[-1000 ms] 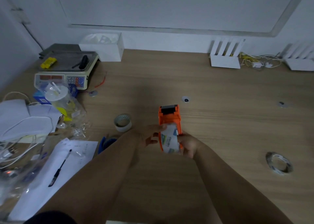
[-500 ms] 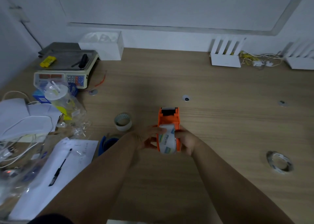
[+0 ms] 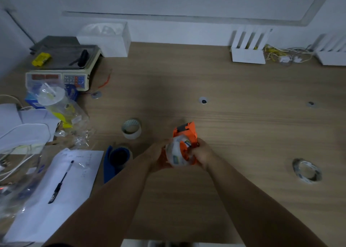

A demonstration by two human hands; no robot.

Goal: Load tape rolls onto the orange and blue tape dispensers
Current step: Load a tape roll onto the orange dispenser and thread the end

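Observation:
The orange tape dispenser [image 3: 186, 134] is held just above the table's middle, tilted to the right. A clear tape roll [image 3: 176, 153] with a printed core sits against its left side. My left hand [image 3: 158, 157] grips the roll from the left. My right hand [image 3: 203, 154] grips the dispenser body from the right. The blue tape dispenser [image 3: 116, 160] lies on the table left of my left forearm. A white tape roll [image 3: 131, 129] stands beyond it. Another clear tape roll [image 3: 307, 170] lies flat at the right.
A weighing scale [image 3: 61, 68] and a white box [image 3: 106, 38] stand at the back left. Plastic bags [image 3: 60, 108], cables, and paper with a pen [image 3: 60, 181] crowd the left side. White slotted stands [image 3: 248, 46] and wires line the back right.
The dispenser has tilted to the right, and the clear roll has shifted to its left side. Both hands stayed closed around them.

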